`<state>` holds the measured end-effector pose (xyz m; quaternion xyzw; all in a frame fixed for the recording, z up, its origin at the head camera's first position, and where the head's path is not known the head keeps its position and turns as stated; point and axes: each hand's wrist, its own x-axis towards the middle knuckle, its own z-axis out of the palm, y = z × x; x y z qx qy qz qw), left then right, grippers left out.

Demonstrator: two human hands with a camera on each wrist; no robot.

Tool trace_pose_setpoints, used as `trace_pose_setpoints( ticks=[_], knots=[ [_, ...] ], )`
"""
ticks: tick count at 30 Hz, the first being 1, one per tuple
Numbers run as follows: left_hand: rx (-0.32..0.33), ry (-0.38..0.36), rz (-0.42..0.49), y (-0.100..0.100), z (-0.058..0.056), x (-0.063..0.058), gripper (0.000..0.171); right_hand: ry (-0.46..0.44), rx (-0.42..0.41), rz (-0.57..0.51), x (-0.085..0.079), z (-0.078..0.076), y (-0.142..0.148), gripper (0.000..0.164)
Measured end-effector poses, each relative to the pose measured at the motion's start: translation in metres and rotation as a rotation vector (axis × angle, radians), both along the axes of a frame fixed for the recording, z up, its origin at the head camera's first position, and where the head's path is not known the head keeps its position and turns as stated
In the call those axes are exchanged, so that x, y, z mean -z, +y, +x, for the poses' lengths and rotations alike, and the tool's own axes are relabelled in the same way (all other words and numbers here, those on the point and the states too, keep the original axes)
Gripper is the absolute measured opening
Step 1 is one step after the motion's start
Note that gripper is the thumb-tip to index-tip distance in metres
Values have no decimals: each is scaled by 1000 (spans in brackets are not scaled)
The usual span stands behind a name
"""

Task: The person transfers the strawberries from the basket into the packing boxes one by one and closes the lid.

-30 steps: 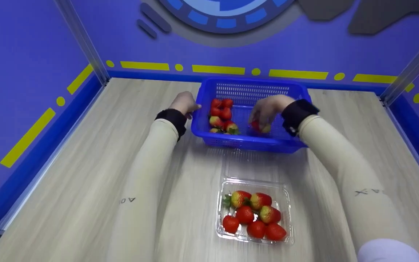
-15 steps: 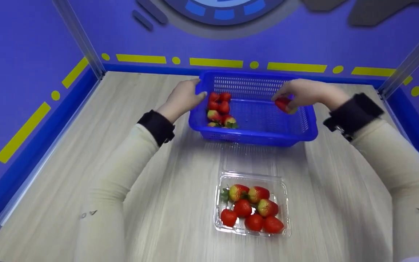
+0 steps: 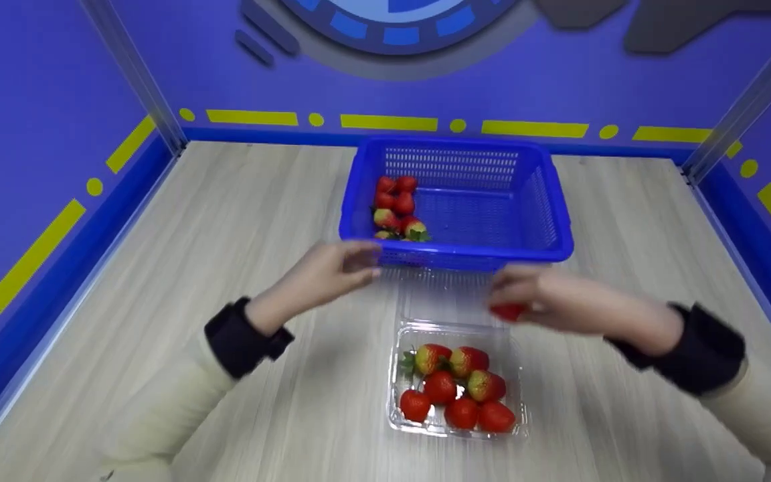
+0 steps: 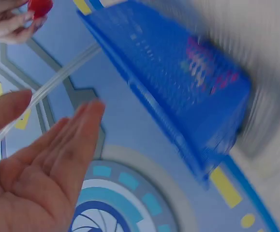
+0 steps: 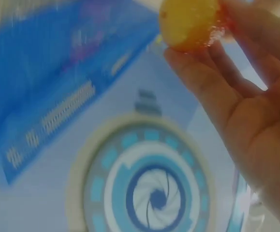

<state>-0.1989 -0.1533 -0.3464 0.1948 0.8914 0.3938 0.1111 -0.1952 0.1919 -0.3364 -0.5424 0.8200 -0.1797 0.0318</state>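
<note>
Right hand (image 3: 553, 298): thumb and fingers pinch 1 strawberry (image 3: 509, 312), held in the air over the desk (image 3: 251, 201), between the blue basket (image 3: 459, 251) near the desk's far edge and the clear container (image 3: 502, 345) closer to the person. The container bears 7 strawberries (image 3: 440, 387); its lid (image 3: 449, 301) appears laid open towards the basket. More fruit (image 3: 404, 203) lies along the basket's left side, partly hidden by the near wall — count not established.

Assessment: the step in hand is judged to be carrying 1 strawberry across. A light pinch on its sides is advisable, as the flesh may bruise. Fruit should be set down, not dropped; the container's far right corner offers bare floor, clear of the neighbours.

Pose: the right forearm enters from the desk's right side, hand pointing left. Left hand (image 3: 322, 274): fingers extended, thumb apart, holding nothing, before the basket's near left corner — palm turned inward. Motion blur obscures exact fingertip contact.
</note>
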Motion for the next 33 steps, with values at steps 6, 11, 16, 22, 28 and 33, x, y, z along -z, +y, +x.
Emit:
trace_pose_setpoints(
  ticks=[6, 11, 16, 22, 28, 33],
  knots=[
    [25, -156, 5, -11, 26, 41, 44, 1, -13, 40, 41, 34, -11, 37],
    [52, -249, 11, -2, 35, 70, 43, 8, 5, 146, 58, 46, -15, 41],
    [57, -260, -14, 10, 39, 84, 32, 120, 36, 154, 73, 50, -18, 43],
    [58, -324, -4, 17, 39, 89, 22, 177, 41, 126, 85, 51, -21, 40],
    [97, -260, -14, 19, 38, 90, 24, 107, 23, 179, 91, 54, -24, 39],
    [119, -247, -32, 22, 35, 90, 23, 52, 50, 202, 93, 57, -24, 40]
  ],
)
